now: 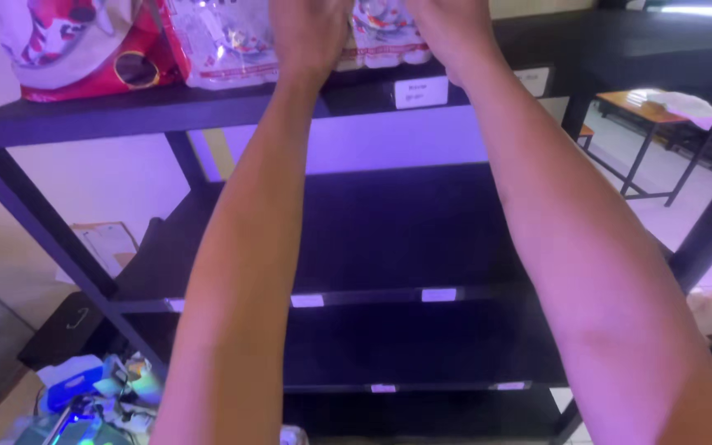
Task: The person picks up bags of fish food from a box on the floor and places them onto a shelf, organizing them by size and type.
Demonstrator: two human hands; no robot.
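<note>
Both forearms rose from the bottom edge toward the top shelf point(208, 103) of a dark rack. Left hand point(311, 33) and right hand point(447, 33) were at a clear pack point(385, 37) of small bottles that stood at the front of this shelf, one hand on each side. Fingers were cut by the upper edge, so I cannot tell if they gripped the pack or only touched it. Just left of it lay another clear pack point(228, 49), and farther left a red and white bag point(76, 45). White labels point(420, 92) were on the shelf edge. Lower shelves point(389, 239) were dark. A wooden table point(653, 107) stood well apart on the right.
</note>
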